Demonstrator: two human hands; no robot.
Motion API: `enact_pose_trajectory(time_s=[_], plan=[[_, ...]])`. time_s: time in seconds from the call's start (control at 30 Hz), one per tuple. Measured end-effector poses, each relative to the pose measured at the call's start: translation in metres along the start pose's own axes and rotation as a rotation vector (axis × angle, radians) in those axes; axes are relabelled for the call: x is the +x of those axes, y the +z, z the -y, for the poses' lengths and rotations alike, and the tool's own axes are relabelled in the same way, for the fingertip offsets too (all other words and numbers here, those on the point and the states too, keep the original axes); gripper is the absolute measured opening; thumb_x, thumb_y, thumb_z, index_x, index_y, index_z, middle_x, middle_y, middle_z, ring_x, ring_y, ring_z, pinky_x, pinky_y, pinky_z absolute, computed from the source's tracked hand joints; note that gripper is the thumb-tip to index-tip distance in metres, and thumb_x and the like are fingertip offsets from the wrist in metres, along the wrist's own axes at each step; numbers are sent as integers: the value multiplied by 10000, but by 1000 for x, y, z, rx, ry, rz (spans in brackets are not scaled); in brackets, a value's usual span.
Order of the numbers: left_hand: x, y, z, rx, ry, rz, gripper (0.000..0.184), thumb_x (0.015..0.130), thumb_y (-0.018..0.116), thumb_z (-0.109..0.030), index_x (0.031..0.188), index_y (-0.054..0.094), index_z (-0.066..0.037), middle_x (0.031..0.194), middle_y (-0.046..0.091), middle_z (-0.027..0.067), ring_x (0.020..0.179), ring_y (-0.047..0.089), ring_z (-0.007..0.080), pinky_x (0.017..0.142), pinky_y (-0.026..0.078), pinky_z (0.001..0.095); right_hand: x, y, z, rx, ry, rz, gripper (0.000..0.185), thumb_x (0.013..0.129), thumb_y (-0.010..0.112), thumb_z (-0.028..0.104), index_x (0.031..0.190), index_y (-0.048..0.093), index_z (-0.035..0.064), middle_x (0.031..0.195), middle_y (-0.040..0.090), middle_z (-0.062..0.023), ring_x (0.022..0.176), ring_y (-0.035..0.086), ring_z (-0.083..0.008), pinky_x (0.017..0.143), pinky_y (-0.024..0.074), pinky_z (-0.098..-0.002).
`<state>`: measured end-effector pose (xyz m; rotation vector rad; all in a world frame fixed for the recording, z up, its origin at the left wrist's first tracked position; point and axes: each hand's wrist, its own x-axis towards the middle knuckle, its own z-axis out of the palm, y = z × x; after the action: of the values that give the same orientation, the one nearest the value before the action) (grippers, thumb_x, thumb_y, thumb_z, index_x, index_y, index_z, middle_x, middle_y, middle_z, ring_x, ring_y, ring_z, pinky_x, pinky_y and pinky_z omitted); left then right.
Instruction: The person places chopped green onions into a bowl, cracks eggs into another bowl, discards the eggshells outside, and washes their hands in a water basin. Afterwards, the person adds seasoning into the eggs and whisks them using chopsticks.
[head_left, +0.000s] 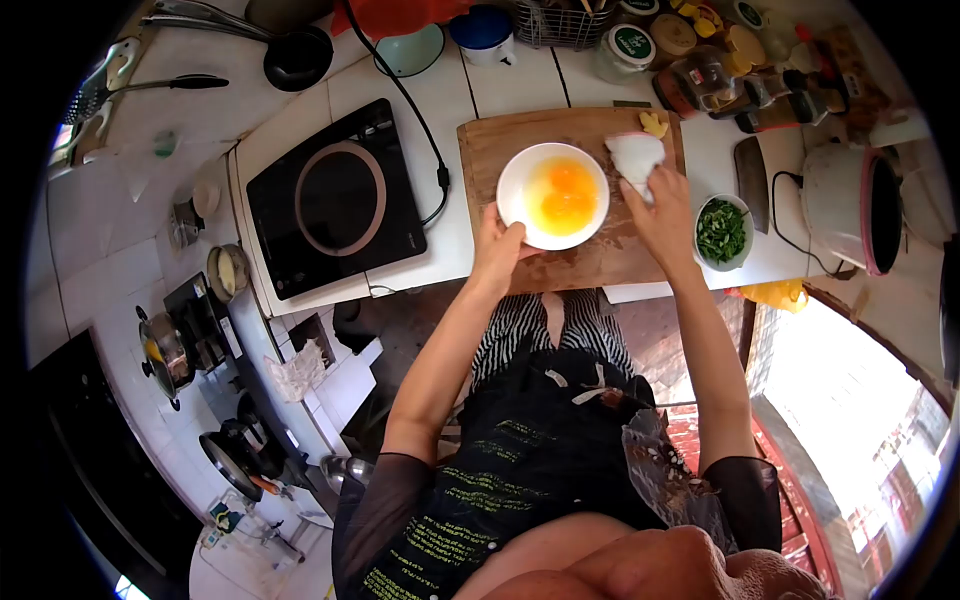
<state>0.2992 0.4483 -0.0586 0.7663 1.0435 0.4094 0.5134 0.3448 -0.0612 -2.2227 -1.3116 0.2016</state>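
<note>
My left hand [497, 250] grips the near left rim of a white bowl [508, 205], thumb over the edge. Inside the bowl lie raw eggs [565, 195], with orange yolks in clear whites. The bowl rests on a wooden cutting board [485, 140]. Over the board's right side, my right hand [660, 215] has its fingers closed on a small white thing [636, 155]; whether it is a packet, a cloth or a cup I cannot tell. A yellow piece [653, 124], perhaps ginger, lies just beyond it.
Left of the board is a black induction cooktop [340, 200] with its cord [440, 150]. To the right stand a bowl of chopped greens [722, 232], a cleaver [750, 180] and a rice cooker [845, 205]. Jars [625, 52] and an enamel mug [485, 35] line the back.
</note>
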Motion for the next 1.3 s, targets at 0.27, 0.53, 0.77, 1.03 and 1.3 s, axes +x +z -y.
enact_pose_trajectory(time_s=[0.27, 0.53, 0.77, 1.03, 1.3], plan=[[-52, -104, -57, 124, 189, -299, 465, 760, 409, -7, 1222, 363, 16, 1122, 539, 153, 980, 607, 265, 803, 548, 425, 24, 126, 51, -183, 67, -102, 391, 853, 551, 205, 1243, 530, 174, 1429, 317, -125, 1318, 221, -422, 1007, 223, -604], [-47, -112, -77, 30, 283, -306, 423, 770, 415, 10, 1190, 368, 29, 1105, 537, 165, 927, 623, 262, 754, 570, 400, -73, 122, 99, 3, -598, 344, 407, 798, 514, 144, 1204, 543, 162, 1371, 413, -37, 1311, 314, -284, 1023, 311, -467], [-26, -81, -71, -3, 217, -134, 440, 774, 434, 3, 1210, 386, 30, 1144, 544, 177, 984, 614, 298, 800, 557, 422, -142, 17, -19, -109, -292, 299, 496, 690, 571, -16, 1172, 556, 103, 1303, 456, -89, 1221, 402, -338, 963, 405, -416], [-11, -57, -59, -11, 185, -25, 402, 767, 406, 12, 1165, 351, 30, 1090, 558, 178, 925, 632, 292, 753, 567, 420, -155, -55, -5, 27, 16, 68, 399, 759, 532, -52, 1140, 581, 60, 1141, 553, -144, 1002, 530, -337, 853, 444, -407], [-15, -46, -65, 37, 214, -10, 379, 788, 402, -9, 1164, 357, 10, 1096, 562, 173, 937, 631, 273, 772, 560, 421, 20, 84, -16, -264, -137, -113, 411, 850, 552, 141, 1245, 526, 250, 1330, 443, -98, 1262, 341, -366, 964, 358, -475]])
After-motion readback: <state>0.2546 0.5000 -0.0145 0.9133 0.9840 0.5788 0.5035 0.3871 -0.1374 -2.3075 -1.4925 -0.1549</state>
